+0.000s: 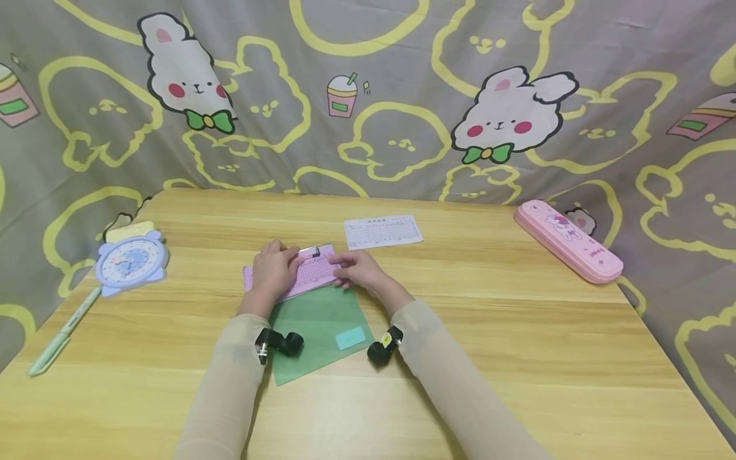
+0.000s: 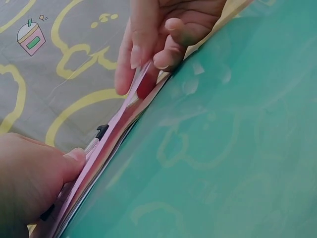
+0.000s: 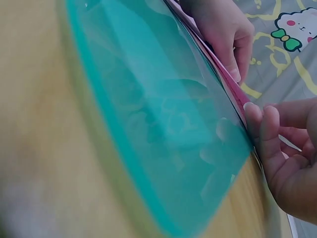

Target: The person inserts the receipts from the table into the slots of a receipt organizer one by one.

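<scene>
A green clip folder (image 1: 316, 332) with a pale teal label (image 1: 351, 338) stands tilted in front of me. Along its top lies a pink sheet (image 1: 313, 273) printed with a grid, and a silver clip (image 1: 308, 252) with black ends sits at that edge. My left hand (image 1: 275, 268) grips the folder's top at the clip, its thumb pressed on the metal in the left wrist view; its other fingers are mostly hidden. With thumb and fingertips, my right hand (image 1: 363, 271) pinches the pink sheet's right end (image 2: 141, 77), close against the folder's edge.
Beyond the folder lies a white printed slip (image 1: 383, 231). A pink pencil case (image 1: 568, 241) rests at the back right. On the left are a blue toy clock (image 1: 131, 260), a yellow item (image 1: 131, 230) behind it, and a pale green pen (image 1: 65, 332). A patterned curtain (image 1: 368, 96) borders the table (image 1: 517, 358).
</scene>
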`<state>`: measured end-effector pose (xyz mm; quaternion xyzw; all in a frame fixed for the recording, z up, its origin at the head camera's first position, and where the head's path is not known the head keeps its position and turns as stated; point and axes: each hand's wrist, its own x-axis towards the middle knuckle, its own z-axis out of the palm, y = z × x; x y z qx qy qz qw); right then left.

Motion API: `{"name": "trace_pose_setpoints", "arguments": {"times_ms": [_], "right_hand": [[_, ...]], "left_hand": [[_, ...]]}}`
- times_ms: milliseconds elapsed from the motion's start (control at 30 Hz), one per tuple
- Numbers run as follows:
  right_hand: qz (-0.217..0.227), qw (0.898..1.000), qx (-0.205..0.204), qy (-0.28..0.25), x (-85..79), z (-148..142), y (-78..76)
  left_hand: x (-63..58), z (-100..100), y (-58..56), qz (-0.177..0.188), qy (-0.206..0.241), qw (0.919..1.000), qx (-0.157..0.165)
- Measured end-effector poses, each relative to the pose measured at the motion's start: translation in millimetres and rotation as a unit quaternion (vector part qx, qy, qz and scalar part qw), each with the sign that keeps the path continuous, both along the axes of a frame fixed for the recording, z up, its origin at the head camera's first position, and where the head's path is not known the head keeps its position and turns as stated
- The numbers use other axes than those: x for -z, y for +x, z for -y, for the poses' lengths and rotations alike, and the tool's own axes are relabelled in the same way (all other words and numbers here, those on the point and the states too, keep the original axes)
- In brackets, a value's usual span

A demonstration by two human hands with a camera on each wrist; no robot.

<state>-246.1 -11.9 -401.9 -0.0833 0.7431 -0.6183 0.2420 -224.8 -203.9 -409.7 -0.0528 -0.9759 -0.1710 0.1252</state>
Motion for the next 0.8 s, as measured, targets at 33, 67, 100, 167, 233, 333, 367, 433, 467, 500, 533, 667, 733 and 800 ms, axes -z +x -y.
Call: {"name": "trace_pose_setpoints", "arguments": {"times_ms": [33,67,100,167,233,333,367,433,467,500,533,667,733,800], "right_hand": [[-0.002,1.000,-0.003,-0.004,0.6,-2,0.6],[-0.004,1.000,-0.006,-0.007,0.8,-4,1.4],[-0.004,1.000,-0.009,-0.009,0.9,-5,2.0],[-0.005,1.000,-0.017,-0.010,0.1,-9,3.0],[-0.009,1.000,-0.027,-0.002,-1.3,-14,2.9],[-0.016,0.999,-0.035,0.017,-5.4,-23,0.0],[-0.024,0.999,-0.037,0.024,-7.0,-27,-1.9],[-0.044,0.998,-0.039,0.039,-10.9,-35,-6.3],[-0.056,0.997,-0.039,0.046,-13.0,-40,-9.1],[-0.068,0.996,-0.037,0.051,-15.1,-44,-12.5],[-0.080,0.995,-0.035,0.053,-16.9,-49,-16.3],[-0.121,0.990,-0.009,0.067,-22.3,-67,-34.9],[-0.143,0.986,0.013,0.083,-24.0,-75,-45.0],[-0.171,0.979,0.033,0.110,-25.6,-82,-54.1]], "left_hand": [[0.1,0,0.3,0.001,0.001,1.0000,0.000],[0.3,0,0.8,0.001,0.002,1.0000,0.000],[0.4,1,1.1,0.001,0.003,1.0000,0.000],[0.4,1,1.9,0.000,0.005,1.0000,-0.001],[0.7,1,2.1,-0.002,0.008,1.0000,-0.003],[1.4,1,1.8,-0.002,0.009,0.9999,-0.004],[1.7,1,1.6,-0.001,0.010,0.9999,-0.003],[1.7,1,1.3,-0.002,0.011,0.9999,-0.004],[1.7,0,1.2,-0.003,0.012,0.9999,-0.004],[1.4,0,1.2,-0.004,0.013,0.9999,-0.004],[1.1,0,1.0,-0.006,0.013,0.9999,-0.005],[0.5,0,0.7,-0.008,0.013,0.9999,-0.004],[0.4,0,0.9,-0.006,0.016,0.9998,-0.004],[0.7,-1,1.0,-0.004,0.018,0.9998,-0.005]]}}
